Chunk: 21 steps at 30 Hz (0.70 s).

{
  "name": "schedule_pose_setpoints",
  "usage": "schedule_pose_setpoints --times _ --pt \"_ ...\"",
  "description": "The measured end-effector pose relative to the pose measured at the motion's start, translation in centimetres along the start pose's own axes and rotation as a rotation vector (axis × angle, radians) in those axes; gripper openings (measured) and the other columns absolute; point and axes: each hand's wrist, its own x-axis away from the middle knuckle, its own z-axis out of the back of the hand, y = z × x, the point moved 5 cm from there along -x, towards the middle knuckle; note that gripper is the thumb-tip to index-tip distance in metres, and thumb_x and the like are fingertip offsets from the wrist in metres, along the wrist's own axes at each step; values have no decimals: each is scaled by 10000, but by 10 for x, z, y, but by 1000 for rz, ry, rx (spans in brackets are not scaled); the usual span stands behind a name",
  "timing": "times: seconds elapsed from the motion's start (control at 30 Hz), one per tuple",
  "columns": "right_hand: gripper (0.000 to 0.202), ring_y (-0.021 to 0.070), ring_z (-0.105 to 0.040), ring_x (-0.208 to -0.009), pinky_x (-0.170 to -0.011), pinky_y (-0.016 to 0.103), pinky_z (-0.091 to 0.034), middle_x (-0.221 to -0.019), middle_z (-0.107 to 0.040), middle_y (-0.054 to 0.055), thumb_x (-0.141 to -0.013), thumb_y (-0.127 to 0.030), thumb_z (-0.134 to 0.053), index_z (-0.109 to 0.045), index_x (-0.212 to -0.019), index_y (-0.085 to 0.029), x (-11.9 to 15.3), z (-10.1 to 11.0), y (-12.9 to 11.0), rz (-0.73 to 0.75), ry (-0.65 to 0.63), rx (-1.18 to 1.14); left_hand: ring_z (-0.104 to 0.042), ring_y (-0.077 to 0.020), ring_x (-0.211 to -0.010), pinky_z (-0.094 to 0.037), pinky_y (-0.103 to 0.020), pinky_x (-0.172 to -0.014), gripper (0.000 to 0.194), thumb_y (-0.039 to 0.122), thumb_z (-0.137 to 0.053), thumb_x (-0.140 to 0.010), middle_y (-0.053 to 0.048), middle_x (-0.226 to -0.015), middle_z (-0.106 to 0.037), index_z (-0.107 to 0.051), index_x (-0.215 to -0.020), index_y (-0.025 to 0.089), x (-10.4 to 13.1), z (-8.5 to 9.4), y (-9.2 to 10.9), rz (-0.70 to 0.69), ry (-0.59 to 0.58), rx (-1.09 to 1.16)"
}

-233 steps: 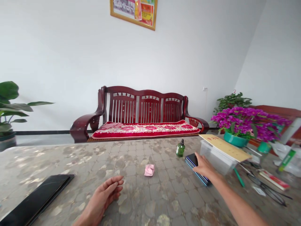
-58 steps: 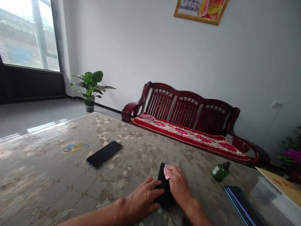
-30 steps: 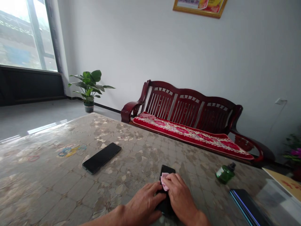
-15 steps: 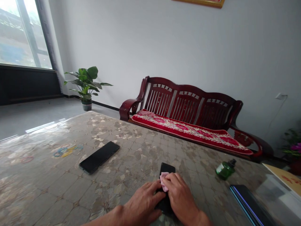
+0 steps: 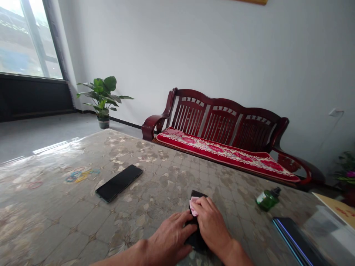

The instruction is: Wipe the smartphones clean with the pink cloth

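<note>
A black phone [image 5: 197,236] lies on the patterned tablecloth in front of me, partly covered by both hands. My right hand [image 5: 213,223] is closed on a small pink cloth [image 5: 194,207] and presses it against the upper part of the phone. On the phone's left edge rests my left hand [image 5: 173,234], its thumb and fingers apart around the side, steadying it. Another black phone [image 5: 119,183] lies flat farther left, apart from both hands. To the right stands a small green bottle [image 5: 267,199] with a black top.
Several coloured rubber bands [image 5: 79,175] lie on the table's left [image 5: 63,210]. Stacked phones [image 5: 298,236] and a clear plastic box [image 5: 330,225] are at the right. Beyond the table are a wooden bench [image 5: 210,114] with a red cushion and a potted plant [image 5: 103,98].
My right hand and the pink cloth have slid slightly up the phone, toward its far end. The left hand stays against the phone. The view has shifted slightly.
</note>
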Motion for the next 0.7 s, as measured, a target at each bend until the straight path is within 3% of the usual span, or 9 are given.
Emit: schedule_pose_setpoints --times 0.1,0.33,0.57,0.7 --pt "295 207 -561 -1043 -928 338 -463 -1094 -640 56 -944 -94 -435 -666 -1065 -232 4 2 2 9 1 11 -484 -246 -1266 -359 -358 -1121 438 225 -645 -823 -51 -1395 -504 -558 -1251 262 0 1 1 3 -5 -6" --pt "334 210 -577 -1063 -943 344 -468 -1106 -661 79 -944 -82 -400 -661 -1113 -205 -19 1 17 -75 40 41 -511 -272 -1234 -404 -392 -1083 446 231 -642 -818 -71 -1356 -526 -560 -1255 260 0 1 -1 36 -16 -42" --pt "333 191 -570 -1045 -921 316 -467 -1109 -651 46 -919 -64 -434 -675 -1060 -245 8 5 2 20 6 20 -501 -247 -1248 -378 -368 -1102 423 218 -618 -822 -44 -1380 -515 -558 -1237 276 -1 0 0 8 2 4" --pt "355 189 -561 -1039 -924 318 -455 -1120 -654 36 -915 -55 -449 -664 -1115 -255 0 6 10 -15 17 54 -501 -271 -1256 -402 -397 -1086 447 191 -617 -799 -67 -1366 -526 -567 -1237 266 0 -4 -4 27 1 -15"
